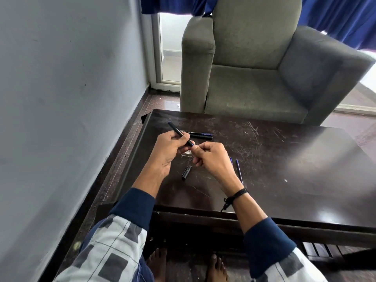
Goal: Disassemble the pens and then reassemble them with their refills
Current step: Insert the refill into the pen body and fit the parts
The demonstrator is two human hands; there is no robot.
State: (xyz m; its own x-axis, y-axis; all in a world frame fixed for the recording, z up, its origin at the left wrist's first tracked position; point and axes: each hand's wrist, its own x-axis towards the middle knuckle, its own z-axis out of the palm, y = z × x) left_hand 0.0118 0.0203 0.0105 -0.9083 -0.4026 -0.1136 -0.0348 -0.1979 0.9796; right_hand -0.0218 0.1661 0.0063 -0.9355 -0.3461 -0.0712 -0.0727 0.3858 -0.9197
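The left hand (pixel 168 151) closes its grip on a slim black plastic pen barrel (pixel 180 133), tilted up and away. The right hand (pixel 211 157) pinches at the barrel's near end. On the dark scratched wooden worktop (pixel 284 159), a short black cap (pixel 186 172) lies just below the hands, two thin blue refills (pixel 238 169) right of them. Grey armchair (pixel 254 64) beyond.

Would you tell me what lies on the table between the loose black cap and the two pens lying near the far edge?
In the head view, both hands working the held pen cover that stretch.
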